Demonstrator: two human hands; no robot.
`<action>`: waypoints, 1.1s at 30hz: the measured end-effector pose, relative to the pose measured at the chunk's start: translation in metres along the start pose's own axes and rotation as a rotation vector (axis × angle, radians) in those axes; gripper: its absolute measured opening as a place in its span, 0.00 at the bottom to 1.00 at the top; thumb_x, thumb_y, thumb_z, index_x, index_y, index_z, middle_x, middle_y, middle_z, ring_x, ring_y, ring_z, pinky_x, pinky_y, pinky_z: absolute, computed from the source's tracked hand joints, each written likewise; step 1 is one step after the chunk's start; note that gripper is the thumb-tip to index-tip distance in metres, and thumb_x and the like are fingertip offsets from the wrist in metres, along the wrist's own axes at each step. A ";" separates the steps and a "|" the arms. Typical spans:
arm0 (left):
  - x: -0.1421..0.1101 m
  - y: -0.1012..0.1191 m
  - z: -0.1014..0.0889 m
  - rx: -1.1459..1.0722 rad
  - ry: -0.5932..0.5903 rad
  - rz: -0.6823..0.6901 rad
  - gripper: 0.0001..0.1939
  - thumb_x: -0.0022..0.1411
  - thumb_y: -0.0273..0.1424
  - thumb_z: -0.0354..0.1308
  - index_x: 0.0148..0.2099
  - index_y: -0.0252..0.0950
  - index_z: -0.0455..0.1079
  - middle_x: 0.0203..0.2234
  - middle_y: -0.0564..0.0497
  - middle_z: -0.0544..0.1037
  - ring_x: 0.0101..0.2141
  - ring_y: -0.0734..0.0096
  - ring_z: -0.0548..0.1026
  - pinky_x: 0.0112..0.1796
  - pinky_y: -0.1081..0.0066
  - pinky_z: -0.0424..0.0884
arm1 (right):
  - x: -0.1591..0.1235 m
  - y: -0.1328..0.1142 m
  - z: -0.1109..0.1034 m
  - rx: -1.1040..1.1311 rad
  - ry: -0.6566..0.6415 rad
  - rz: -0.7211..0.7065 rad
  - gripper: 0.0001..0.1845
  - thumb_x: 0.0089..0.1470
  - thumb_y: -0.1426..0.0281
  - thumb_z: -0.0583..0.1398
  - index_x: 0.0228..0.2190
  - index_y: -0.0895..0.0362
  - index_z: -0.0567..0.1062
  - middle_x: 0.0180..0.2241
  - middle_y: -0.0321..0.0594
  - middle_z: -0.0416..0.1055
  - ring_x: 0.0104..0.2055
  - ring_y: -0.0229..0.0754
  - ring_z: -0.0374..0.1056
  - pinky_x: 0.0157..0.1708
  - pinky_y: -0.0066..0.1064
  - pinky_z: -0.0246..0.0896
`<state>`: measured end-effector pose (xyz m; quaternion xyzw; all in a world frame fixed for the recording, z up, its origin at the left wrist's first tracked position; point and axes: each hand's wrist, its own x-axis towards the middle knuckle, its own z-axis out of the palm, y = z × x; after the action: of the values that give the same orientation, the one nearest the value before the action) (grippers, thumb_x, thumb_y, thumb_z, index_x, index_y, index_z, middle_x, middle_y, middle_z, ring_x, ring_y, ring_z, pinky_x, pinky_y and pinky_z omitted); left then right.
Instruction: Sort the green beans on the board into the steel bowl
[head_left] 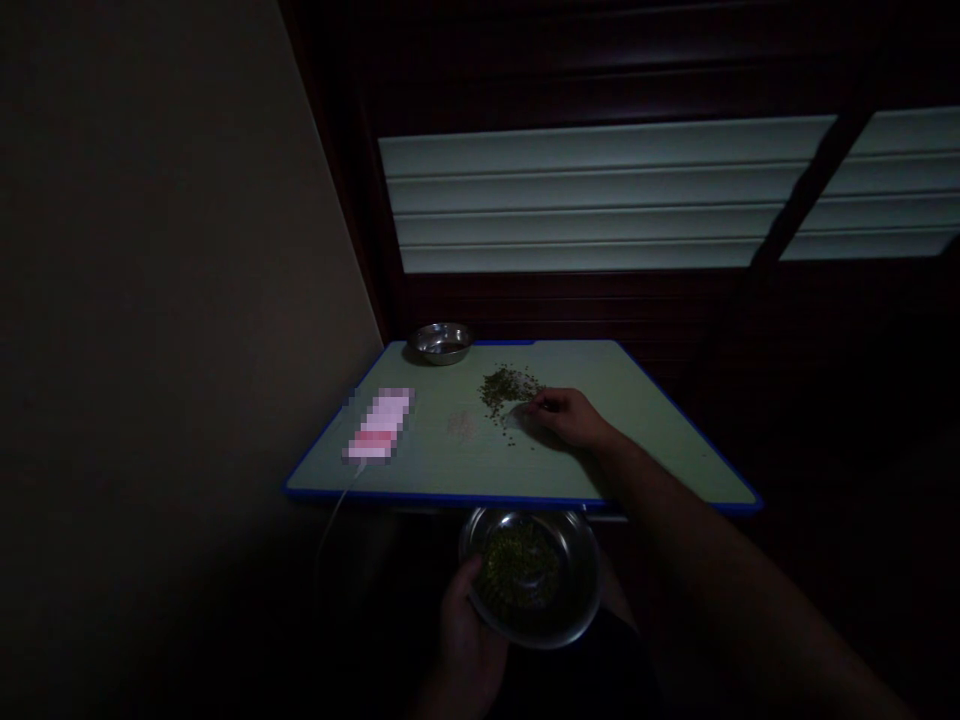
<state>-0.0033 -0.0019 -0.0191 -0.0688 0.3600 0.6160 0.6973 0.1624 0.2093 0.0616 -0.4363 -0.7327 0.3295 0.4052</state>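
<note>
My left hand (471,630) grips the rim of a metal bowl (585,600), thumb over the edge. The bowl sits just below the near edge of a pale table (645,470) and has small green beans or grains (517,560) in it. Over the tabletop, my right hand (570,415) is closed in a pinch at the right side of a loose pile of small dark grains (506,388). A faint, pale, see-through shape shows by its fingertips; what it is I cannot make out in the dim light.
A second metal bowl (441,343) stands at the table's far left corner. A lit phone (381,425), its screen blurred out, lies at the left with a cable (337,510) hanging over the edge. A wall (187,300) rises at left, and dark panelling (525,300) stands behind.
</note>
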 end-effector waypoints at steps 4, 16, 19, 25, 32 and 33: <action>-0.001 0.000 0.000 -0.010 0.005 -0.004 0.14 0.58 0.30 0.58 0.45 0.35 0.78 0.33 0.44 0.84 0.41 0.53 0.80 0.50 0.53 0.71 | -0.001 0.001 0.000 0.011 -0.032 0.012 0.13 0.43 0.60 0.63 0.24 0.59 0.76 0.23 0.38 0.72 0.28 0.39 0.64 0.31 0.32 0.60; -0.003 0.000 0.002 -0.008 0.015 -0.005 0.09 0.59 0.29 0.58 0.40 0.33 0.78 0.33 0.45 0.84 0.38 0.57 0.81 0.49 0.56 0.71 | -0.002 -0.005 0.000 0.042 -0.050 0.035 0.11 0.41 0.62 0.62 0.23 0.59 0.75 0.23 0.38 0.71 0.28 0.39 0.63 0.32 0.32 0.59; -0.003 0.001 0.001 -0.008 -0.004 -0.010 0.10 0.59 0.29 0.58 0.40 0.34 0.78 0.33 0.45 0.84 0.39 0.57 0.81 0.49 0.56 0.71 | -0.002 -0.005 -0.001 0.073 -0.078 0.068 0.11 0.39 0.63 0.62 0.22 0.59 0.75 0.23 0.37 0.70 0.28 0.39 0.63 0.31 0.32 0.59; -0.001 0.000 0.001 -0.009 0.016 -0.014 0.09 0.60 0.29 0.57 0.39 0.33 0.78 0.33 0.45 0.84 0.38 0.57 0.81 0.49 0.56 0.71 | -0.002 -0.004 -0.001 0.090 -0.077 0.053 0.13 0.40 0.61 0.64 0.22 0.59 0.75 0.22 0.38 0.70 0.27 0.39 0.63 0.31 0.32 0.59; -0.001 0.000 0.001 -0.024 0.012 -0.010 0.10 0.60 0.28 0.56 0.39 0.33 0.79 0.33 0.44 0.84 0.38 0.58 0.81 0.49 0.56 0.71 | -0.002 -0.009 -0.001 0.087 -0.119 0.071 0.16 0.39 0.58 0.66 0.24 0.60 0.77 0.24 0.40 0.72 0.29 0.40 0.65 0.32 0.33 0.61; -0.001 0.001 0.002 -0.024 0.011 -0.009 0.10 0.60 0.28 0.56 0.40 0.33 0.79 0.33 0.45 0.84 0.38 0.58 0.81 0.49 0.56 0.71 | -0.002 -0.009 -0.001 0.088 -0.127 0.078 0.16 0.39 0.58 0.66 0.24 0.60 0.77 0.24 0.40 0.73 0.29 0.40 0.65 0.32 0.33 0.61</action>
<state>-0.0032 -0.0017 -0.0172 -0.0822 0.3562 0.6167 0.6972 0.1601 0.2035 0.0691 -0.4245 -0.7240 0.4041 0.3638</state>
